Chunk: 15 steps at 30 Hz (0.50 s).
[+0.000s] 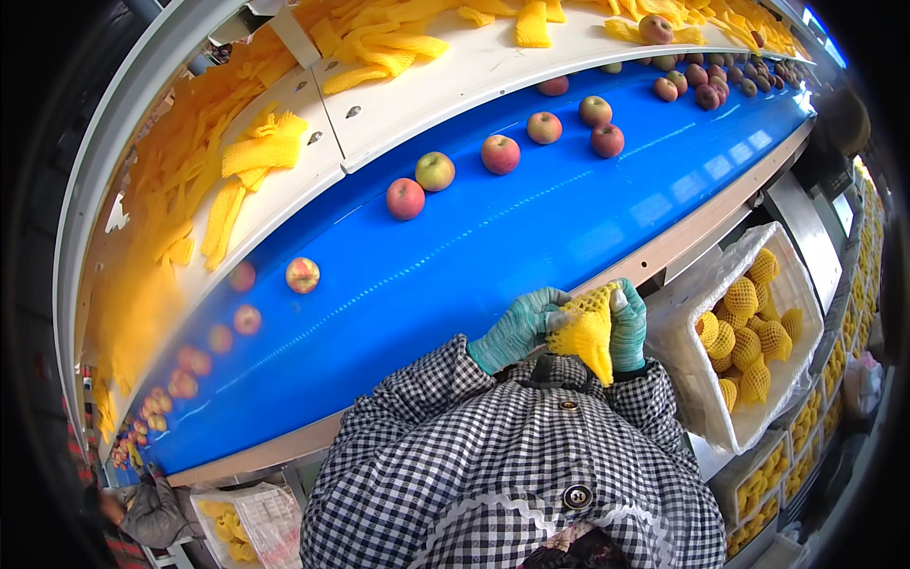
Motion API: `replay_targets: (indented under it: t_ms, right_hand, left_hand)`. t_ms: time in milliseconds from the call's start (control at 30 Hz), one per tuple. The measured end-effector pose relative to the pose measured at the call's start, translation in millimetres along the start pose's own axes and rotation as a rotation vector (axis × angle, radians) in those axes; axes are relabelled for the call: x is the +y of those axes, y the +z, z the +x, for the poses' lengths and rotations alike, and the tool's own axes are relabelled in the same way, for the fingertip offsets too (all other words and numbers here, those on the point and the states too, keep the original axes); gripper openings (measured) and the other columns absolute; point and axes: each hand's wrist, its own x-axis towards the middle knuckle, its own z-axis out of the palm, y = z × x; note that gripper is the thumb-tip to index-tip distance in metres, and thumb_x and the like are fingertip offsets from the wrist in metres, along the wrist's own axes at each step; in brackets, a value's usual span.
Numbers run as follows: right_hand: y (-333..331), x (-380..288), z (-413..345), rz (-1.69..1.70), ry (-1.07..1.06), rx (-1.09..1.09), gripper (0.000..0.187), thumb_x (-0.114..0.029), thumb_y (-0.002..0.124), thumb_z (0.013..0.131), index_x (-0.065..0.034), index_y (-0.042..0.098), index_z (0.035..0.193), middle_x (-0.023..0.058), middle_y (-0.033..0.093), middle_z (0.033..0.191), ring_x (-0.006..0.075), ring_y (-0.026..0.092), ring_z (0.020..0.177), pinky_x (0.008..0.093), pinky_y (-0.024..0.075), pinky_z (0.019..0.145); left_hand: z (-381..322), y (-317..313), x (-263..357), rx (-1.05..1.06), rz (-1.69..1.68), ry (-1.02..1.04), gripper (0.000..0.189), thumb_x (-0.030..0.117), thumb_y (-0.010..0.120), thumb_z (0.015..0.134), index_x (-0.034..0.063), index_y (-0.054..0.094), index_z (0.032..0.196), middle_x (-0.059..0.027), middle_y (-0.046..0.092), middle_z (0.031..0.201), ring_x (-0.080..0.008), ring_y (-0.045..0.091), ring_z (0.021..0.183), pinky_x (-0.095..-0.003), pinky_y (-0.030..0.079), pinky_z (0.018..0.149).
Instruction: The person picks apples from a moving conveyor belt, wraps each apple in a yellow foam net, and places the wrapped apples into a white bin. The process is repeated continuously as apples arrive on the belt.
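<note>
In front of my chest, a yellow foam fruit net (589,328) is stretched between both gloved hands. My left hand (515,326), in a green knit glove, pinches its left side. My right hand (628,328) grips the opposite edge, with the thumb near the top. The net's narrow end hangs down toward my checkered coat. Whether an apple is inside the net cannot be made out. Just beyond my hands runs a blue conveyor belt (455,284) carrying loose apples, among them a red one (406,198) and a greenish one (434,171).
A plastic-lined white crate (679,384) of netted apples (746,345) stands at my right, with stacked filled crates behind. Yellow nets (263,153) litter the white shelf (426,78) across the belt. Another person (153,508) is at the lower left, beside a crate (266,526).
</note>
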Motion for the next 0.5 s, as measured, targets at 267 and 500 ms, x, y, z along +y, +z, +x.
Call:
replay_targets:
  t_ms: [267, 500]
  right_hand:
    - [17.9, -13.7, -7.6, 0.070, 0.728, -0.466, 0.070, -0.037, 0.077, 0.074, 0.0031, 0.052, 0.125, 0.0104, 0.060, 0.118, 0.0207, 0.059, 0.105, 0.0331, 0.0477, 0.092]
    - [24.3, -10.7, 0.6, 0.123, 0.487, -0.333, 0.070, -0.025, 0.081, 0.068, 0.0009, 0.049, 0.124, 0.0117, 0.052, 0.124, 0.0249, 0.052, 0.115, 0.0392, 0.0402, 0.102]
  left_hand:
    - [2.9, 3.7, 16.0, 0.037, 0.032, 0.086, 0.020, 0.017, 0.066, 0.086, 0.0008, 0.061, 0.096, -0.0085, 0.066, 0.092, -0.0155, 0.064, 0.083, -0.0287, 0.054, 0.075]
    - [18.9, -1.7, 13.8, 0.069, 0.268, 0.004, 0.023, 0.017, 0.065, 0.086, -0.0001, 0.059, 0.099, -0.0087, 0.066, 0.094, -0.0144, 0.064, 0.080, -0.0249, 0.053, 0.073]
